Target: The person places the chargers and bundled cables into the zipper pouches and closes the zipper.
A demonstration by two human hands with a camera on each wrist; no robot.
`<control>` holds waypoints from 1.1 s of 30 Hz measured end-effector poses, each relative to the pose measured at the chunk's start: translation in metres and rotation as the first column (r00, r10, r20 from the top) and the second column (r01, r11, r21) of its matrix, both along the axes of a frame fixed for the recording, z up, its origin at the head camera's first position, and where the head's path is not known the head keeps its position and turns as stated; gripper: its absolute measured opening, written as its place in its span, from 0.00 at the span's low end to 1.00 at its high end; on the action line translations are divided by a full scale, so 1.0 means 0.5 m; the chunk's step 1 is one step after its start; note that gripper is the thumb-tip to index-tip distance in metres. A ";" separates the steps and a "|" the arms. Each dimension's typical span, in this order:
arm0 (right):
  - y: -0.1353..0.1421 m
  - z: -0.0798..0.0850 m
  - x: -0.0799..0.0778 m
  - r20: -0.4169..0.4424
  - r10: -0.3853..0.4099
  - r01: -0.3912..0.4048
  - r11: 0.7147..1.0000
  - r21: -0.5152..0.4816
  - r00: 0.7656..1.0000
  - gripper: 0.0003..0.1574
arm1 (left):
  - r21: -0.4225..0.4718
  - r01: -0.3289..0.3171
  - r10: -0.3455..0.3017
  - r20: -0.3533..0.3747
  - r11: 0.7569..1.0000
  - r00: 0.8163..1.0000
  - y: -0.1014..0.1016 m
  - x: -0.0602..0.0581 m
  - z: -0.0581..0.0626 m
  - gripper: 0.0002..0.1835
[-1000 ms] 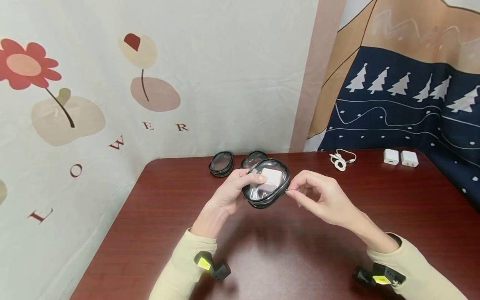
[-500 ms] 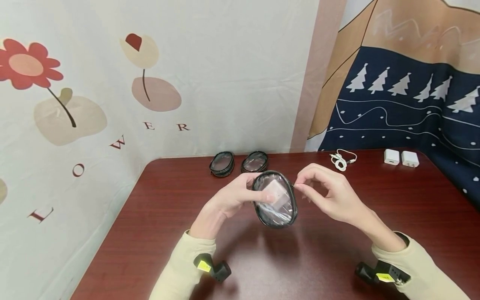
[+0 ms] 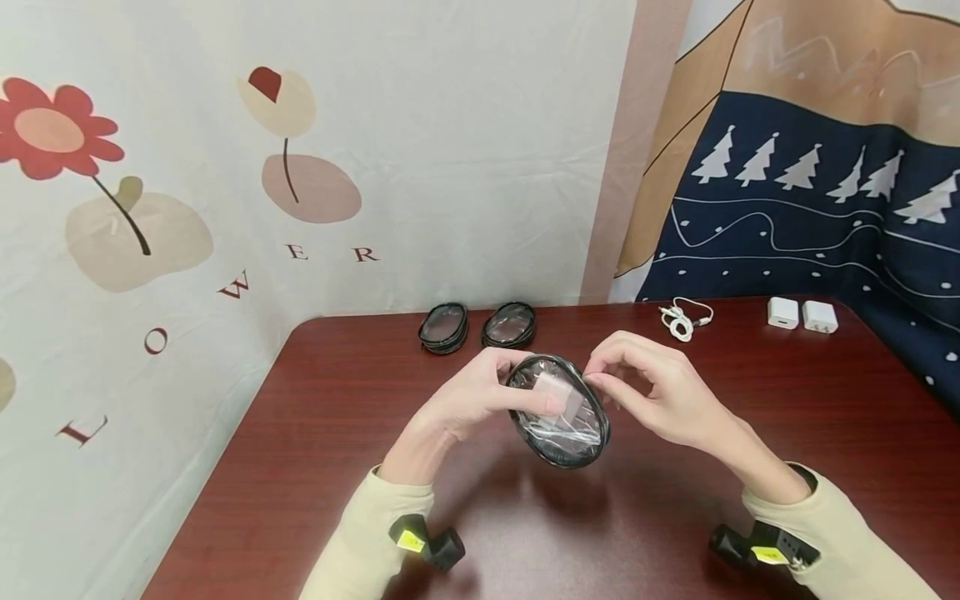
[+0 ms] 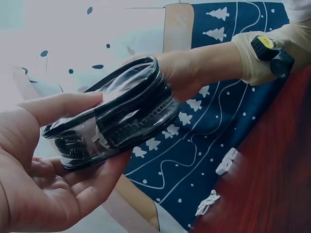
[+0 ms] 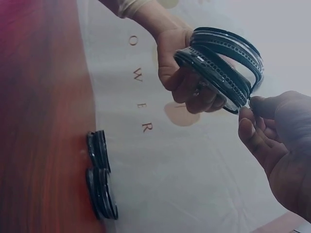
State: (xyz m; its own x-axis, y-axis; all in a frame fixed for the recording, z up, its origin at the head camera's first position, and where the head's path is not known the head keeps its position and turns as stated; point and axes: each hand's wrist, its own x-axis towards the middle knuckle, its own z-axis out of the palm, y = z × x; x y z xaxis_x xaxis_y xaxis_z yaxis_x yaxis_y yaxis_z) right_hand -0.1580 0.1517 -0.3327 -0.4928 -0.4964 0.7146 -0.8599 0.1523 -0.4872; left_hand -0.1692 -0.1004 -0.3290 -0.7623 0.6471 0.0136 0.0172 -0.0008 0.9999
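Above the table, my left hand (image 3: 480, 390) grips a clear oval zip pouch (image 3: 573, 440) with black trim, thumb flat on its clear face and fingers beneath. A white block (image 3: 553, 383), like a charger, shows through the plastic, partly covered by the thumb. The right hand (image 3: 656, 387) is at the pouch's right edge, thumb and forefinger pinching the small zipper pull (image 5: 249, 98). In the right wrist view, the two toothed edges (image 5: 218, 73) of the zipper stand apart along the near side. The left wrist view has the pouch (image 4: 136, 116) side-on.
Two similar black-trimmed pouches, a left one (image 3: 443, 327) and a right one (image 3: 510, 324), lie at the table's back edge. Farther right are a coiled white cable (image 3: 681, 320) and two white chargers (image 3: 782, 313). A printed cloth (image 3: 480, 167) hangs behind the table (image 3: 315, 433).
The pouch has come lower and slightly right, turning so its far end points down toward the person. The right hand has shifted a little right, staying at the pouch's edge.
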 end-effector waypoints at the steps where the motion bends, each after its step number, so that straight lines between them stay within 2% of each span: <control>1: 0.001 0.001 0.000 -0.009 -0.007 0.007 1.000 -0.004 1.000 0.22 | -0.001 -0.019 0.019 -0.009 1.000 1.000 0.000 0.001 0.001 0.17; 3: 0.003 0.003 -0.001 -0.023 -0.015 0.015 1.000 -0.009 1.000 0.25 | -0.002 -0.056 0.056 -0.020 0.998 0.998 0.000 0.002 0.003 0.16; 6: 0.006 0.005 -0.001 -0.041 -0.040 0.040 0.999 -0.002 0.998 0.25 | 0.007 -0.106 0.107 -0.021 0.994 0.994 0.000 0.003 0.005 0.14; 13: 0.009 0.007 0.001 -0.066 -0.057 0.057 0.998 -0.003 0.996 0.09 | 0.100 -0.181 0.181 0.011 0.978 0.983 -0.002 0.000 0.005 0.08; 26: 0.012 0.019 0.005 -0.132 -0.108 0.111 0.994 0.009 0.985 0.19 | 0.185 -0.267 0.265 0.036 0.946 0.964 0.001 -0.001 0.007 0.08; 33: 0.016 0.024 0.008 -0.182 -0.114 0.120 0.992 0.023 0.977 0.19 | 0.211 -0.320 0.316 0.052 0.924 0.947 -0.004 -0.002 0.014 0.10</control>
